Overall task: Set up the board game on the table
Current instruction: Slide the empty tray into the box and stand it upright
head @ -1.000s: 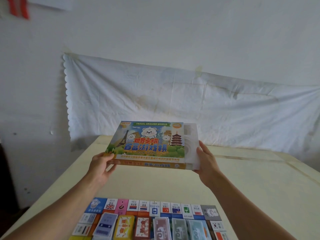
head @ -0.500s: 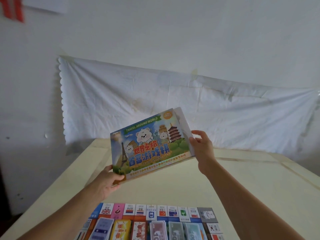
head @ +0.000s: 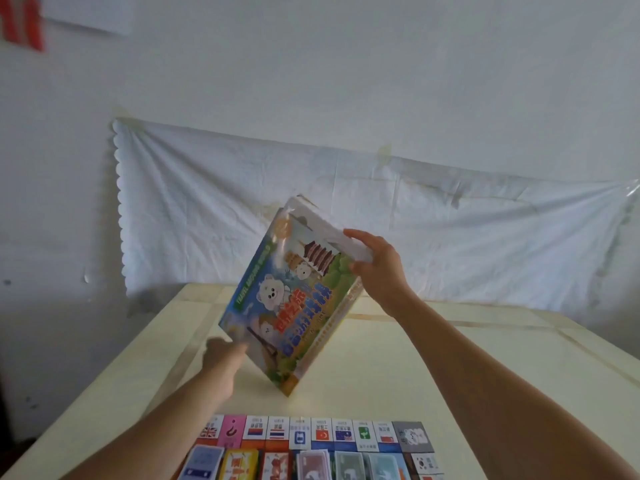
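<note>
Colourful game box [head: 294, 306] tilted, right grip [head: 377, 271] pinching its upper edge, left grip [head: 223, 358] blurred at lower edge, hold unclear

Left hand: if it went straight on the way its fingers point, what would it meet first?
The tilted game box, at its lower left edge. The left hand is blurred, so whether it already touches the box is unclear.
</note>
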### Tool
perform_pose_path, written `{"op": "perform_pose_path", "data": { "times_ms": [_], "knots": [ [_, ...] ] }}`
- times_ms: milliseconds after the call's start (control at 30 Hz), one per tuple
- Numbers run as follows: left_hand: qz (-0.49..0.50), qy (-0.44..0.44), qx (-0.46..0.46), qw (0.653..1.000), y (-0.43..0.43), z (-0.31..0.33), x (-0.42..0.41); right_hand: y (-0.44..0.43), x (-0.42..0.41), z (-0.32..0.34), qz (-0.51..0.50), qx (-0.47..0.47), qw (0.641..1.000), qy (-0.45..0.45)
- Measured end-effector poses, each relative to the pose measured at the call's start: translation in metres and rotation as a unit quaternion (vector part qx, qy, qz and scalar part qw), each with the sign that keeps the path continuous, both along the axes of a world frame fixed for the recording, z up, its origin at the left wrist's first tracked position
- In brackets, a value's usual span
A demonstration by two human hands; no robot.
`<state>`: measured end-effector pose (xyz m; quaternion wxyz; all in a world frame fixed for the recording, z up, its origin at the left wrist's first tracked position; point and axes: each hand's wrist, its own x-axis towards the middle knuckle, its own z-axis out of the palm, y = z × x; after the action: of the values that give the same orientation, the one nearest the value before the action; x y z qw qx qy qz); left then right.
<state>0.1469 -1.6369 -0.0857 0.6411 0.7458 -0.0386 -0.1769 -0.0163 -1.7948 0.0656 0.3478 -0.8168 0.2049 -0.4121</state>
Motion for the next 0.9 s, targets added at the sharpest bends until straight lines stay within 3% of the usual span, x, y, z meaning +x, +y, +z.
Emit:
{"op": "perform_pose_path", "data": {
  "times_ms": [67,133,233,400,600,700,900],
  "knots": [
    [0.065,-0.144,-0.012,0.987,0.002,0.026,0.007,0.005,0.003,0.006,0.008,-0.043,0.999,0.032],
    [0.063,-0.272,-0.071,0.958,0.004,0.056,0.008,0.008,0.005,0.01,0.032,-0.064,0.996,0.05],
    [0.005,-0.343,-0.15,0.927,0.007,0.099,0.003,0.009,0.007,0.016,0.068,-0.059,0.994,0.064],
    [-0.088,-0.267,-0.224,0.933,0.007,0.15,0.01,0.014,0.014,0.029,0.11,-0.051,0.987,0.104],
    [-0.109,-0.243,-0.154,0.952,-0.003,0.163,0.018,0.012,0.016,0.036,0.129,-0.022,0.983,0.126],
    [-0.101,-0.209,-0.157,0.96,-0.006,0.165,0.021,0.011,0.014,0.031,0.124,0.019,0.989,0.074],
    [-0.112,-0.159,-0.164,0.967,-0.009,0.159,0.026,0.006,0.02,0.008,0.084,0.197,0.976,-0.05]
  ]
}}
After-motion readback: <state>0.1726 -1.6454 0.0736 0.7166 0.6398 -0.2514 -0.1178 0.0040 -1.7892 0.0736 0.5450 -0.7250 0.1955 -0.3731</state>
